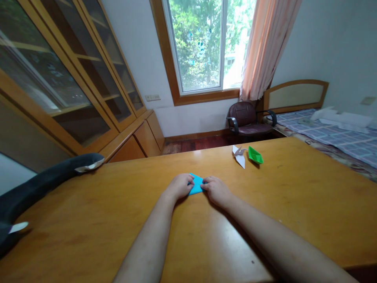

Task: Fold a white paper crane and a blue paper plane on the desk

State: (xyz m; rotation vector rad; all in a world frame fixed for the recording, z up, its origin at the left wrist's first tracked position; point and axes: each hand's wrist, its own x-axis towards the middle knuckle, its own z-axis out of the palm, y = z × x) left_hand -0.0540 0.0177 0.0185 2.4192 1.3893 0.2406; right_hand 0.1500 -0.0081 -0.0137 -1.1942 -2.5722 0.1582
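Note:
A small folded piece of blue paper (196, 184) lies on the wooden table (118, 204) straight ahead of me. My left hand (179, 186) presses on its left side with curled fingers. The paper's right edge is pinched by the fingertips of my right hand (217, 191). Most of the paper is hidden under my fingers; only its middle shows between them. Farther back to the right, apart from my hands, lie a white folded paper crane (239, 156) and a green folded paper boat (255, 155).
A dark plush toy (35, 188) lies along the table's left edge. Behind the table are a glass-fronted wooden cabinet (73, 78), a window (203, 43), a dark red armchair (246, 120) and a bed (332, 133) at the right.

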